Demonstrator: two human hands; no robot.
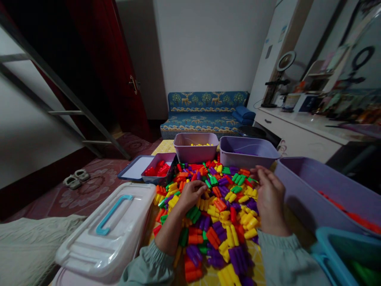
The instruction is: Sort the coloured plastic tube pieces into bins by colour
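A heap of coloured plastic building pieces (220, 206), in red, orange, yellow, green and purple ribbed tube shapes, spreads over the yellow cloth in front of me. My left hand (192, 194) is over the left-middle of the heap, fingers curled together, tips next to green pieces (210, 181). What those fingers hold, if anything, is hidden. At the heap's right side my right hand (270, 198) is raised, its fingers bent inward with thumb and fingertips close together near red and green pieces. Whether a piece is pinched there is too unclear to make out.
Behind the heap stand a mauve bin (196, 153) with yellow pieces and a purple bin (248, 159). Right are a larger purple bin (300, 194) with red pieces and a blue bin (324, 238). Left are a small box (149, 178) with red pieces and a clear lid (89, 246).
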